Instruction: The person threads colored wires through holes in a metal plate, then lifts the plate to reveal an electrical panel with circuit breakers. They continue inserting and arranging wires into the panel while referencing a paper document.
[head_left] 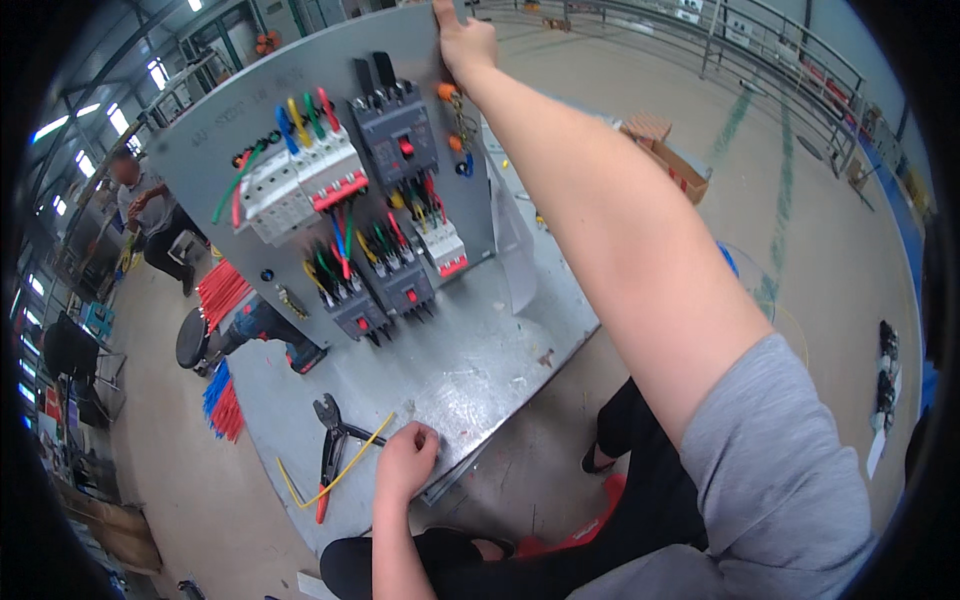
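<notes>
At the far left, another person crouches on the concrete floor, well apart from you. Nearer, bundles of red and blue cut wires hang over the left edge of the flat grey metal plate, beside a blue and red cordless drill lying on it. In front of these lie red-handled black pliers with a loose thin yellow wire crossing them, probably kept there so they stay near your reach. Your left hand rests on the plate near its front edge, the fingers curled down with the tips pressed on the metal; I cannot tell if they pinch something small. It seems to hold the plate still. Above it the upright grey metal mounting panel stands tilted, carrying white terminal blocks and dark grey circuit breakers wired in red, yellow, green and blue. Your right hand reaches up and closes over the top edge of this panel, thumb in front, likely to keep it from falling. At the right are a brown cardboard box and metal railings.
</notes>
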